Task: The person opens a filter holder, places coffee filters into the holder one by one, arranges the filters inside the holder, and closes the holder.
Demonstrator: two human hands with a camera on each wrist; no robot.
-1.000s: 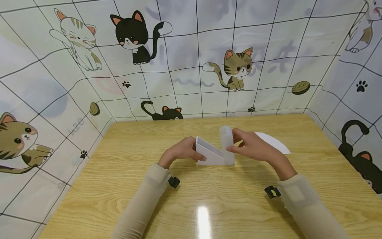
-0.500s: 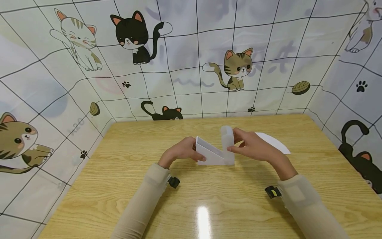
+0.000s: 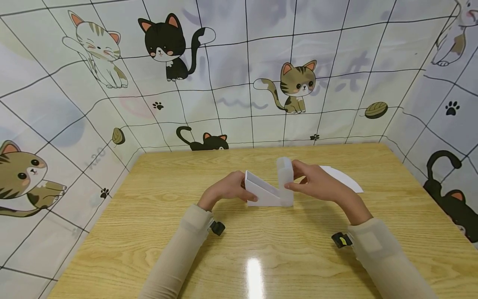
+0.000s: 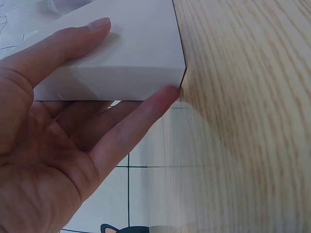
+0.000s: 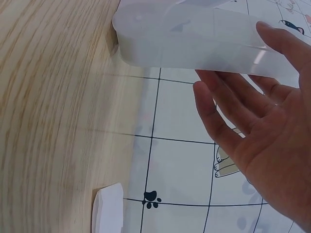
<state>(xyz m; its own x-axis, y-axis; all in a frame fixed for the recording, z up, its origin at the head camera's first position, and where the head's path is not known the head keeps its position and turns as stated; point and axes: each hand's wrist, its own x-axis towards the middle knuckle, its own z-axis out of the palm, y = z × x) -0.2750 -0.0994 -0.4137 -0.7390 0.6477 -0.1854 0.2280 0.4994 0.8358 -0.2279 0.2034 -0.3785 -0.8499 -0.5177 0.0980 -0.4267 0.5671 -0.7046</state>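
A white slant-topped holder [image 3: 263, 196] stands on the table with its tall end to the left. At that end my left hand [image 3: 233, 186] grips it; in the left wrist view the thumb lies on one white face [image 4: 141, 39] and the fingers reach round the narrow side. My right hand [image 3: 315, 180] holds a translucent plastic case [image 3: 285, 182] upright at the holder's low right end. Its thumb is on one side and fingertips on the other, as the right wrist view shows of the frosted, round-cornered case [image 5: 194, 43]. The case's lower end is down by the tabletop, overlapping the holder.
Behind my right hand lies a white fan-shaped piece [image 3: 343, 178], partly hidden by the hand; its edge [image 5: 108, 211] also shows in the right wrist view. The wooden table [image 3: 186, 249] meets a cat-print cloth wall [image 3: 239, 83] at the back and sides.
The top of the translucent case has shifted very slightly to the right, so it stands a little straighter. Both hands and the white holder keep almost the same place.
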